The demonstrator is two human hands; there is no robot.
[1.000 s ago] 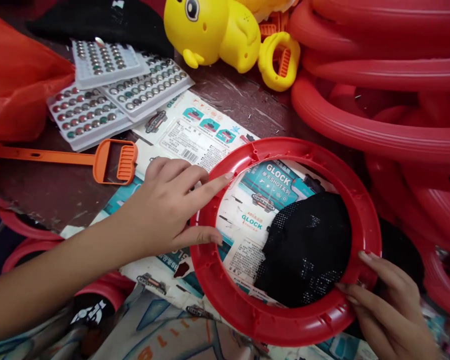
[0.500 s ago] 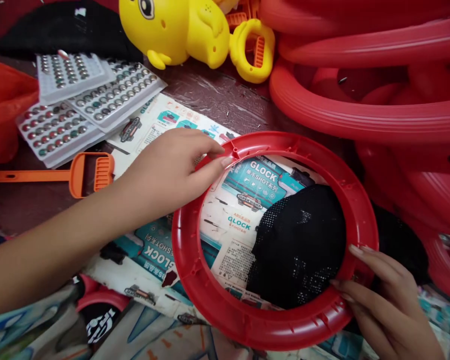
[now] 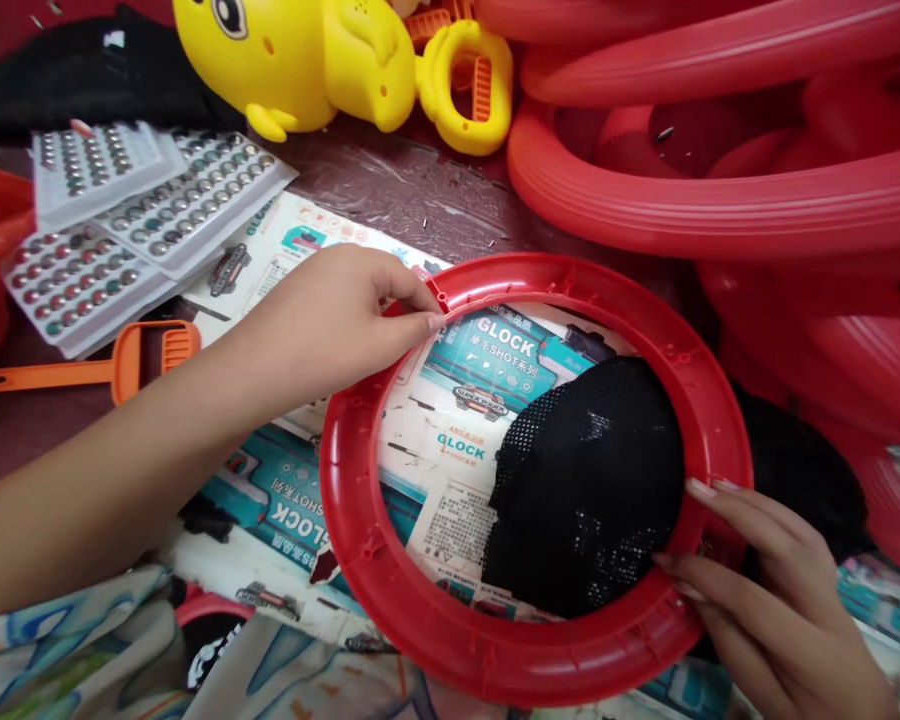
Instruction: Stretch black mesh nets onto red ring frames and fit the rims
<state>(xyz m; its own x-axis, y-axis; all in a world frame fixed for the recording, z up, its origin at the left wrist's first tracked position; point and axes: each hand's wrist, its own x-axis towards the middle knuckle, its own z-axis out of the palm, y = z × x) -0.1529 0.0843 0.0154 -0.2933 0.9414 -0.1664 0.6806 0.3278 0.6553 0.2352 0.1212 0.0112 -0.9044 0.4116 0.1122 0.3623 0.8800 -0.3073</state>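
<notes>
A red plastic ring (image 3: 351, 490), its studded and ribbed underside facing up, lies over a printed cardboard sheet (image 3: 457, 465). My left hand (image 3: 337, 315) pinches the ring's upper left rim between thumb and fingers. At the right side, my right hand (image 3: 787, 600) grips the rim with its fingertips, the thumb tucked partly out of sight. Black mesh fabric (image 3: 592, 490) shows through the ring's opening, resting on the cardboard. Another dark piece of fabric (image 3: 802, 470) sits beyond the ring, behind my right hand.
Large red rings (image 3: 682, 215) are piled at the upper right. A yellow duck-like toy (image 3: 292, 70) and a yellow loop part (image 3: 499, 115) lie at the back. To the left are trays of button cells (image 3: 79, 290) and an orange handle piece (image 3: 52, 377).
The view has shifted slightly, so the background sits further left. Both hands keep their hold on the red ring, with little other visible movement.
</notes>
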